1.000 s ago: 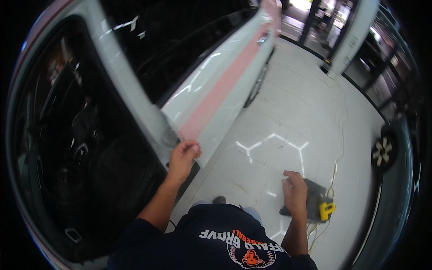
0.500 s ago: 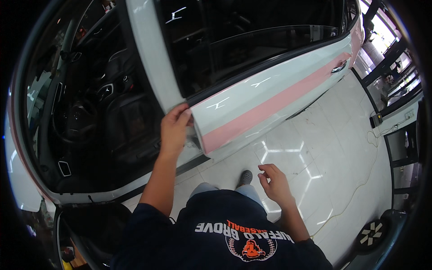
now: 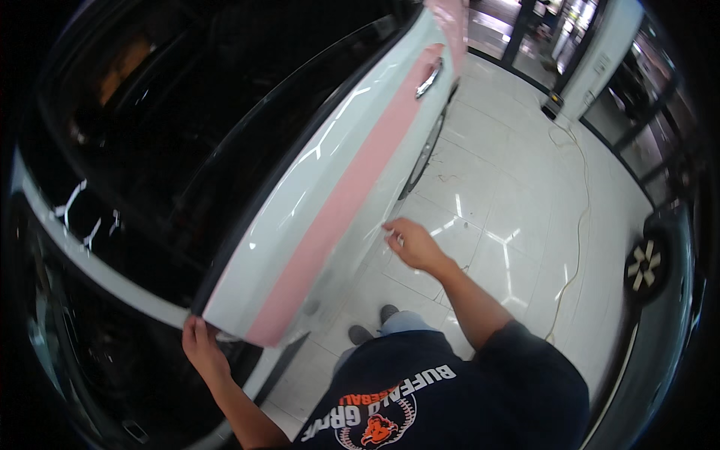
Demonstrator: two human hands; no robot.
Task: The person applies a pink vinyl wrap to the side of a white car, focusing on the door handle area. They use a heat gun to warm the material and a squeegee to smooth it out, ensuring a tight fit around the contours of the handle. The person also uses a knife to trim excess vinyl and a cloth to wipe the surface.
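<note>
A white car door (image 3: 289, 214) with a lengthwise pink band (image 3: 341, 206) slants from the lower left to the upper right. My left hand (image 3: 201, 346) is closed at the door's edge, just under the corner of the dark window. Whether a thin film lies under its fingertips I cannot tell. Over the lower part of the door, my right hand (image 3: 412, 244) has loosely curled fingers with a gap at the thumb. Nothing shows in that hand. Its fingertips are close to the door's pale lower edge, but contact is unclear. A chrome door handle (image 3: 429, 79) sits at the far end.
Glossy pale floor tiles (image 3: 499, 176) run along the door's right side. A yellowish cord (image 3: 583, 217) crosses them from a small black box (image 3: 553, 106) by the wall. Another dark car (image 3: 667, 315) stands at the right. Glass doors (image 3: 517, 34) are at the back.
My view has turned, so the door now stands more steeply in the picture. My left hand stays at the door's edge. My right hand has moved closer to the door's lower part.
</note>
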